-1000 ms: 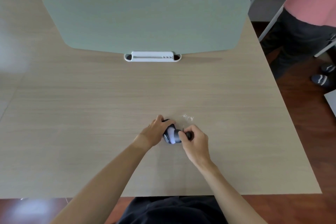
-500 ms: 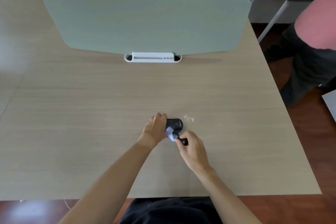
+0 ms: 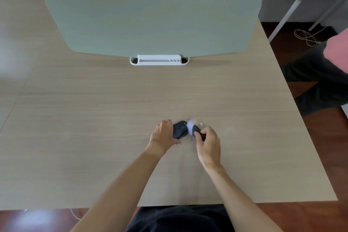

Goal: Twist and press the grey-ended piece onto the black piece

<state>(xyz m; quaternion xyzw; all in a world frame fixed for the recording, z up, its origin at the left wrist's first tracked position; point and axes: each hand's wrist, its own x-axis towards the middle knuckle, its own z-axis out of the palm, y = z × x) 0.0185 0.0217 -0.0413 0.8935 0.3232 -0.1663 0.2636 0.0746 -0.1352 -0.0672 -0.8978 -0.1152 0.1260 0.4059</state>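
On the light wooden tabletop (image 3: 94, 118), the left hand (image 3: 163, 134) grips a small dark rounded plastic device (image 3: 179, 129) while the right hand (image 3: 208, 144) pinches a black-handled brush with pale bristles (image 3: 194, 128) against it.

Single head-worn wide-angle view, looking forward and steeply down, close over the table (image 3: 94, 118), divider (image 3: 150, 24) beyond

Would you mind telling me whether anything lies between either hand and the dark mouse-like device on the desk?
Nothing visible does: the left hand already grips the dark device, and the right hand pinches a small brush against it.
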